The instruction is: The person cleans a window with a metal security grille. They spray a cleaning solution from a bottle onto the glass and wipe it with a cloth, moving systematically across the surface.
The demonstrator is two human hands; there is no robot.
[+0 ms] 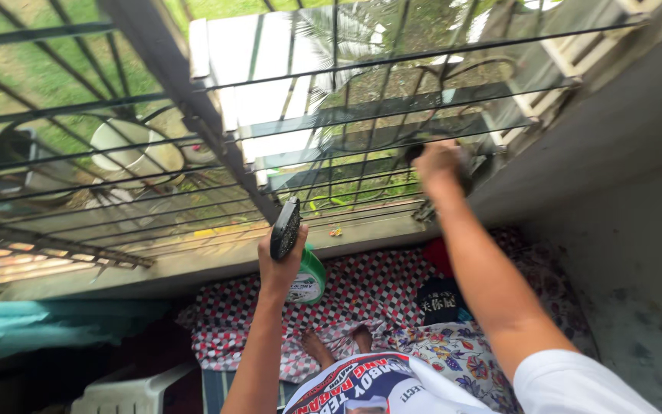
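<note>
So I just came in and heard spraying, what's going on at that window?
A person stands on a checkered cloth facing a louvred glass window behind metal bars. The left hand holds up a green spray bottle by its dark trigger head. The right hand is raised to the glass slats, pressing what looks like a dark cloth against them; that thing is too hidden to be sure of.

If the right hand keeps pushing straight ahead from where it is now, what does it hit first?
Most likely the glass louvre slat right in front of the right hand, which seems to press a dark cloth against it; the metal bars lie close by. Depth is unclear.
</note>
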